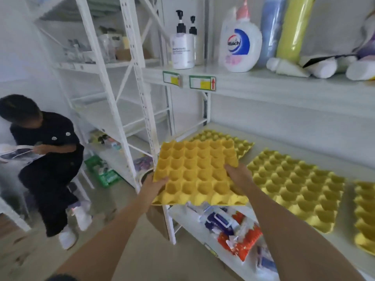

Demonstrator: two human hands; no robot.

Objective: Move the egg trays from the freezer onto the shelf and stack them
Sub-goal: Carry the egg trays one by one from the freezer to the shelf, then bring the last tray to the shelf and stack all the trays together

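Head view is showing both hands carrying a yellow tray (197, 171) in the air at the shelf's (263, 142) left near corner. The left hand (155, 182) is pinching its left edge, the right hand (236, 175) its right edge, thumbs lying on top. Three trays are lying flat on the shelf: the far one (239, 144) partly under the held tray's far edge, the middle one (294, 189) just right of the right hand.

Views: one, head-worn, wide-angle. Position: standing height at the near end of a white shelf (284, 92). Facing: forward and down, tilted. Range: close; forearms enter from the bottom edge, both hands at frame centre. Coverage: shelf boards fill the right half, floor (121, 230) and further racking (105, 78) the left.
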